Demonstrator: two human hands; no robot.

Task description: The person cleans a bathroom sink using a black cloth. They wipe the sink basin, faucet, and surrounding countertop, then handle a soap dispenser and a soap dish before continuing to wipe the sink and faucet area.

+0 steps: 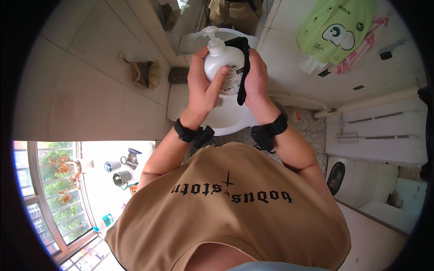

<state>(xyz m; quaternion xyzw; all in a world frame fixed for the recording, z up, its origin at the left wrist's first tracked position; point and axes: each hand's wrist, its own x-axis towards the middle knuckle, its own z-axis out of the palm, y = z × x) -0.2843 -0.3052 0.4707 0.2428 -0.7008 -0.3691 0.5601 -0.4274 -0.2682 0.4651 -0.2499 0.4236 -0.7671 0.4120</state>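
A white pump bottle (217, 62), its label covered in print, is held upright or slightly tilted over the white washbasin (230, 120). My left hand (200, 83) wraps around the bottle's left side, with the thumb across its front. On the opposite side, my right hand (256, 79) presses a black cloth (242, 89) flat against the bottle. That cloth also shows behind the bottle, and its lower end hangs below my right fingers. The pump head (212, 32) stands up on top of the bottle. Beneath the bottle, the basin's drain (219, 101) is partly visible.
A mirror (190, 34) rises behind the basin. At the right wall hang a green tissue pack (334, 32) and a pink-white cloth (362, 44). A mesh pouch (145, 74) hangs on the left wall. Cups (122, 178) stand near the window at lower left.
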